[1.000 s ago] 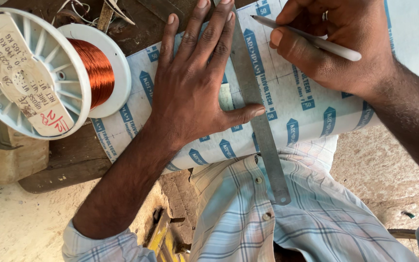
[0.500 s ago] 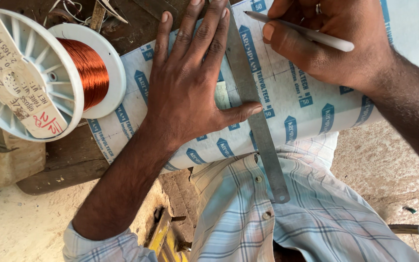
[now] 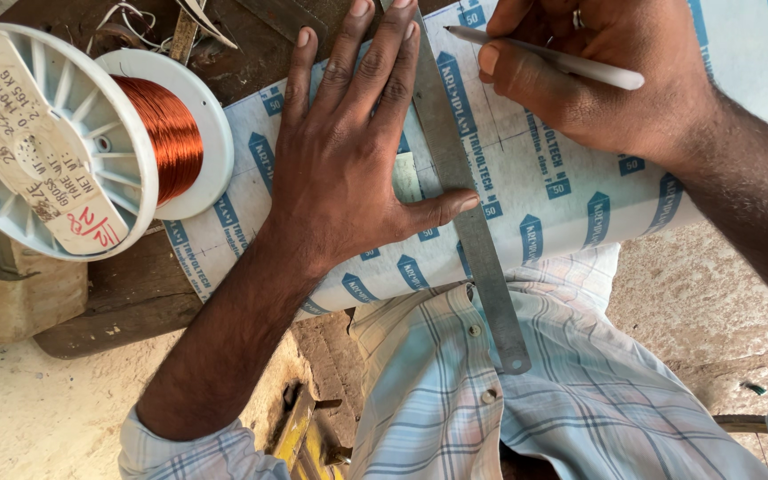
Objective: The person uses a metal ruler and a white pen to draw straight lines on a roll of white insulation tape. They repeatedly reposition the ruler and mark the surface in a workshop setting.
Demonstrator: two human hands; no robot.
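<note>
From the head camera I see my left hand (image 3: 348, 169) lying flat, fingers spread, pressing down on a metal ruler (image 3: 464, 204) and on the white printed sheet (image 3: 562, 196) under it; the thumb reaches toward three o'clock and its tip touches the ruler's edge, while the index and middle fingers lie along the ruler's left side toward twelve o'clock. The ruler runs from twelve o'clock at the top of the view down toward five o'clock, its rounded end with a small hole hanging past the sheet's near edge over my checked shirt (image 3: 526, 400). My right hand (image 3: 606, 80) sits at one o'clock from the left, fingers pressed together in a pinch on a slim white pen (image 3: 553, 60), whose tip points toward nine o'clock and sits just right of the ruler, on or right above the sheet (I cannot tell if it truly touches). The sheet, white with blue rectangular marks, lies across a dark wooden board (image 3: 135, 293) and curls down toward my lap. At nine o'clock from the left hand a white plastic spool (image 3: 55, 142) of copper wire (image 3: 166, 133) lies on its side on the board, its far flange touching the sheet's left edge. Pale sandy ground (image 3: 28, 409) shows at seven o'clock.
</note>
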